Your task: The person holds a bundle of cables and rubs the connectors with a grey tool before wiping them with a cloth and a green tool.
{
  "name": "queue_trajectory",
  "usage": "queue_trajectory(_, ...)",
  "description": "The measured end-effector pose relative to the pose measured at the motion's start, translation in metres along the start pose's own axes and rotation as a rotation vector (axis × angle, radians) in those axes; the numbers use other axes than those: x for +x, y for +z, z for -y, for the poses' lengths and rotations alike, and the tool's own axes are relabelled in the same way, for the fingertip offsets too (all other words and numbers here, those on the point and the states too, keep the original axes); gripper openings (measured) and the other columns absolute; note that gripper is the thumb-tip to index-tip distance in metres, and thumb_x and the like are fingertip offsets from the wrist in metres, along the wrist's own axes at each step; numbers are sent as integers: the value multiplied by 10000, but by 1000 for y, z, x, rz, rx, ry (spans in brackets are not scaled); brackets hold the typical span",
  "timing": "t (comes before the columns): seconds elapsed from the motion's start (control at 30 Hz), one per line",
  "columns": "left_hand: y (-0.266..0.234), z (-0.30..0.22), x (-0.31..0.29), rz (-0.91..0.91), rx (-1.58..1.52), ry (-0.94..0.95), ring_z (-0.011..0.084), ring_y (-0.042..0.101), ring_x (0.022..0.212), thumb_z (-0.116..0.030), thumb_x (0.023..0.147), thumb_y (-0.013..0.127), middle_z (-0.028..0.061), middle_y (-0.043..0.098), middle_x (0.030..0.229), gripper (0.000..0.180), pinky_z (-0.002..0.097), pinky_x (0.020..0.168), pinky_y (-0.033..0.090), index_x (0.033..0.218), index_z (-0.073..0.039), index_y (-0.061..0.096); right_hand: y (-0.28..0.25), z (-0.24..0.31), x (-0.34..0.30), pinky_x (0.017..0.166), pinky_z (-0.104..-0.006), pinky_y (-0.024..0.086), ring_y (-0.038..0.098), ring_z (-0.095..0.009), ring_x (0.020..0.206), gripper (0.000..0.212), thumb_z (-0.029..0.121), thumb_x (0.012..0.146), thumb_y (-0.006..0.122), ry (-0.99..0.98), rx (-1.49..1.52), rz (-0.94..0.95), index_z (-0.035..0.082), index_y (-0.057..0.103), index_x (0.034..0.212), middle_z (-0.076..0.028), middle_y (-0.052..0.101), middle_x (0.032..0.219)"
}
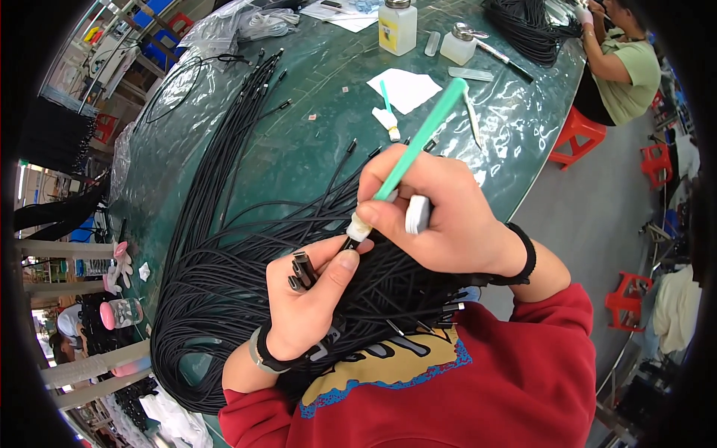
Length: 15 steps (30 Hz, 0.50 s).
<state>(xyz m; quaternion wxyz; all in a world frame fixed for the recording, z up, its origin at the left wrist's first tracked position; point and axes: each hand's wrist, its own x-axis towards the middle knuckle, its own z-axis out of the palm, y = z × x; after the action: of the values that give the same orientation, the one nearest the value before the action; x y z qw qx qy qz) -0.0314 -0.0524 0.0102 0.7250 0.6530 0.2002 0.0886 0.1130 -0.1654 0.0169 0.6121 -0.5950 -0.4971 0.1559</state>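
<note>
My left hand [306, 299] is closed on black cable connectors [302, 272], pinching one of them between thumb and forefinger. My right hand [433, 209] grips a green-handled swab [420, 142] whose white wrapped tip [359, 227] touches the pinched connector. A small white and grey block [417, 214] is also tucked among the right fingers; its kind is unclear. Under both hands lies a large heap of black cables [246, 280], partly hidden by them. Another swab [386, 116] with a white wrapped head rests beyond, by a white sheet [407, 89].
The green-covered table [314, 149] carries two bottles, one squarish [397, 28] and one smaller with a metal top [458, 46]. A marker [505, 61] and a tweezers-like tool [472, 116] lie nearby. At the far right a co-worker [627, 60] sits near a red stool [577, 137].
</note>
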Motion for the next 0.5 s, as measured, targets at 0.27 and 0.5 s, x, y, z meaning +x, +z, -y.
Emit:
queue_trajectory(0.27, 4, 1, 3, -22, -17, 6, -4, 378, 547, -71, 823, 541, -46, 526, 658, 181, 149, 486, 289, 945, 51, 597, -4, -3, -2, 498, -206, 398, 524, -64, 580, 88, -3, 766, 570, 53, -18, 11, 11, 517, 834, -35, 553, 710)
queue_trajectory(0.5, 3, 2, 11, -22, -51, -11, 3, 305, 445, -98, 822, 532, -57, 428, 535, 194, 171, 408, 212, 918, 62, 584, -66, -33, 30, 586, -261, 438, 550, -129, 591, 126, 135, 757, 607, 82, -458, -187, 31, 568, 817, -51, 586, 722)
